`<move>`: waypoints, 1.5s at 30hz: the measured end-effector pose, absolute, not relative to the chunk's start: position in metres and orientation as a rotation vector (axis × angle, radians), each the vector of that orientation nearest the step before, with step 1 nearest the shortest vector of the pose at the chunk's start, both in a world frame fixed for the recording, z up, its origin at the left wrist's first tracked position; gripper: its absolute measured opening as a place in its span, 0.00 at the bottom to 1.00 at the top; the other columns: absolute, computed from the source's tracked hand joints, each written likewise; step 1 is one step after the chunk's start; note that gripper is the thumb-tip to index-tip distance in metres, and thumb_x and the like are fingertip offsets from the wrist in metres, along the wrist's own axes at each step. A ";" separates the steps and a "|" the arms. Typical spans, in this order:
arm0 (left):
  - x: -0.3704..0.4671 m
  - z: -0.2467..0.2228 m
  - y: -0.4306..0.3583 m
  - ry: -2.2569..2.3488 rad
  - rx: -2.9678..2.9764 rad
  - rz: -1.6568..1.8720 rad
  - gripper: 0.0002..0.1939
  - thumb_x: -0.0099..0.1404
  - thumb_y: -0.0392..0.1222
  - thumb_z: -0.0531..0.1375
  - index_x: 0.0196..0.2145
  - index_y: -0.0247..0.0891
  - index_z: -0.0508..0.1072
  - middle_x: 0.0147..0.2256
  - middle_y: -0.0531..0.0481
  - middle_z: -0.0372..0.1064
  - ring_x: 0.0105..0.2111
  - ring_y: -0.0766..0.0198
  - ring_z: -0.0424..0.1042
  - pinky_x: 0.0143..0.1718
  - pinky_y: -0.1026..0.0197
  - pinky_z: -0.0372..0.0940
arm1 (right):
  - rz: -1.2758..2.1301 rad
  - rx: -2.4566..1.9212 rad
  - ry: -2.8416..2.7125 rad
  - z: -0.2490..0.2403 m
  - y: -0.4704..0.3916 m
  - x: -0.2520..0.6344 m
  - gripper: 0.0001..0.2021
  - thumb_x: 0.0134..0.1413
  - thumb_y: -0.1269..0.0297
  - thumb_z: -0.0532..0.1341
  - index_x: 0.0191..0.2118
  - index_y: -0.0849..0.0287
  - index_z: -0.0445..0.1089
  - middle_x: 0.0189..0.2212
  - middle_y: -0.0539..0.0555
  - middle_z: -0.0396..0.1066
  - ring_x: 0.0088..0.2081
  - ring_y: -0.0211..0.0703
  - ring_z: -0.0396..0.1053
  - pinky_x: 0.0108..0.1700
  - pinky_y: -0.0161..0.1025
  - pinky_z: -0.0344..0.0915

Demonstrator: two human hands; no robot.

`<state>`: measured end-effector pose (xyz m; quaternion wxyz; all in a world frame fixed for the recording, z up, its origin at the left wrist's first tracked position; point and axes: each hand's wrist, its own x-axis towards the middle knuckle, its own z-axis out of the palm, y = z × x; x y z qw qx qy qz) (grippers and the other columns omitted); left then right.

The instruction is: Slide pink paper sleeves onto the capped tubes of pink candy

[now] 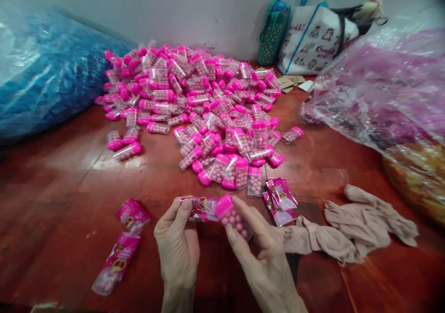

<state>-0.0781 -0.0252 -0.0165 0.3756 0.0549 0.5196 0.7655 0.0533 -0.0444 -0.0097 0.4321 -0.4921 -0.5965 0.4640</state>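
Observation:
Between thumb and fingers my left hand (177, 239) pinches a printed pink wrapper sleeve (203, 209), held sideways. My right hand (262, 252) grips a clear candy container (234, 218) with a pink cap and round pink candies, tilted, its cap touching the sleeve's right end. Below left on the table lies a container in a printed sleeve (120, 259), with another printed sleeve (132, 216) touching its top. A few more printed sleeves (281, 201) are stacked just beyond my right hand.
A large heap of capped candy containers (194, 95) covers the table's (69, 183) far middle. Blue-filled plastic bag (52, 72) stands left, pink-filled plastic bag (389, 86) right. Beige fabric (351, 225) lies at right. Against the wall are a white printed bag (316, 39) and a green pouch (273, 37).

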 end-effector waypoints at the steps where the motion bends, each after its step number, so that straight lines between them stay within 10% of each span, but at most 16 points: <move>1: -0.076 -0.016 -0.025 1.334 0.158 1.958 0.07 0.42 0.34 0.70 0.21 0.37 0.77 0.23 0.57 0.74 0.24 0.72 0.70 0.29 0.70 0.67 | 1.156 -1.220 -1.486 -0.011 -0.044 0.053 0.22 0.55 0.70 0.57 0.56 0.54 0.61 0.41 0.56 0.71 0.40 0.45 0.71 0.42 0.42 0.70; 45: -0.052 -0.018 -0.022 0.998 0.290 1.566 0.19 0.60 0.45 0.60 0.48 0.35 0.70 0.48 0.39 0.71 0.49 0.53 0.69 0.51 0.55 0.63 | 1.109 -1.138 -1.584 -0.013 -0.024 0.070 0.16 0.53 0.74 0.60 0.48 0.58 0.70 0.30 0.51 0.68 0.31 0.38 0.67 0.33 0.33 0.65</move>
